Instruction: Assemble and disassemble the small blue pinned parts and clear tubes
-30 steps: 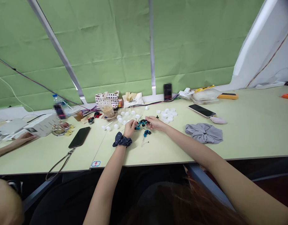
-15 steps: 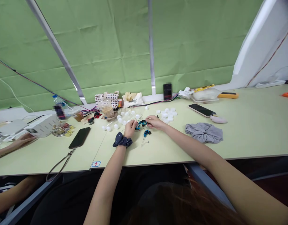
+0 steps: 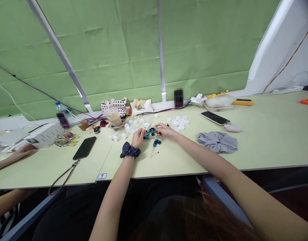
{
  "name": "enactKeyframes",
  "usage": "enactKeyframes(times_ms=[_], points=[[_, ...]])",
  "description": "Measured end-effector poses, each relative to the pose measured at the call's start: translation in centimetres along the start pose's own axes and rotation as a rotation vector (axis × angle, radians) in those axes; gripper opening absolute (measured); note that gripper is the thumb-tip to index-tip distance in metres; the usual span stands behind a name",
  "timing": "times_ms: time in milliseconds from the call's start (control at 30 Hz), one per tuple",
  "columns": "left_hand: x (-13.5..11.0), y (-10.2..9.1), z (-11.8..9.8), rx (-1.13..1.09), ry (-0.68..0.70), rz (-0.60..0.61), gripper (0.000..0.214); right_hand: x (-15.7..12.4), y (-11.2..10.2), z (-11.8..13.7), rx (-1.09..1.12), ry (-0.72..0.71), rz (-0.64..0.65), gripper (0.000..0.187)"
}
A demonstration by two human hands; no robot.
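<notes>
My left hand [image 3: 138, 138], with a dark dotted scrunchie [image 3: 130, 150] on its wrist, is closed at the left side of a small cluster of shiny blue-and-black pieces [image 3: 150, 132]. From the other side, my right hand [image 3: 166, 131] pinches at the same cluster. The pieces are too small to name, and the fingers partly hide them. Just below the hands, another blue-and-black piece [image 3: 156, 143] lies on the table, with a thin stem reaching toward me. Several white round caps [image 3: 179, 124] lie beyond my right hand.
More white caps and clear tubes [image 3: 130, 125] lie behind my left hand, near a drink cup [image 3: 115, 117]. A grey scrunchie [image 3: 217, 142] and a phone [image 3: 215, 117] are at right. Another phone [image 3: 85, 148] lies at left, near a co-worker's hand [image 3: 25, 149] and a white box [image 3: 44, 135].
Both hands stay at the cluster, and the right fingers have shifted slightly around it. The view has moved a little. The loose blue piece stays on the table.
</notes>
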State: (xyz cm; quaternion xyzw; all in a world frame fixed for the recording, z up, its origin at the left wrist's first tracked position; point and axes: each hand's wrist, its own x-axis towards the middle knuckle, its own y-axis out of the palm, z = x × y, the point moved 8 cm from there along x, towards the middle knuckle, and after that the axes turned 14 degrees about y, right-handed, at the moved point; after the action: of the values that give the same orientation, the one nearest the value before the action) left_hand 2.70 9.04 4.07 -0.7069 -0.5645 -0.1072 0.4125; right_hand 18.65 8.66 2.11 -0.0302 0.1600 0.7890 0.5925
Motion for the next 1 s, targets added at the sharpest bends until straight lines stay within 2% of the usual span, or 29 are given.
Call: enactKeyframes(times_ms=[133,233,433,600,800,900,1000], points=[[0.0,0.1,0.1,-0.004,0.002,0.015,0.036,0.2,0.0,-0.5,0.0,0.097,-0.032,0.026],[0.0,0.3,0.0,0.0,-0.001,0.024,0.037,0.1,0.0,-0.2,-0.03,0.072,-0.05,0.022],[0.1,0.4,-0.2,-0.005,-0.001,0.036,0.038,-0.3,-0.7,1.2,-0.109,-0.079,-0.127,0.02],[0.0,0.2,0.3,-0.068,-0.023,0.004,0.038,-0.1,-0.9,0.1,-0.189,0.054,-0.157,0.033],[0.1,-0.2,0.0,0.004,-0.003,-0.018,0.037,0.3,-1.5,0.9,-0.174,-0.032,-0.191,0.031],[0.1,-1.5,-0.3,0.136,0.022,-0.089,0.037,0.5,-3.5,1.6,-0.361,-0.099,-0.316,0.023],[-0.1,-2.8,0.0,0.287,0.006,-0.129,0.035,0.4,-5.8,2.6,-0.76,-0.222,-0.542,0.012]])
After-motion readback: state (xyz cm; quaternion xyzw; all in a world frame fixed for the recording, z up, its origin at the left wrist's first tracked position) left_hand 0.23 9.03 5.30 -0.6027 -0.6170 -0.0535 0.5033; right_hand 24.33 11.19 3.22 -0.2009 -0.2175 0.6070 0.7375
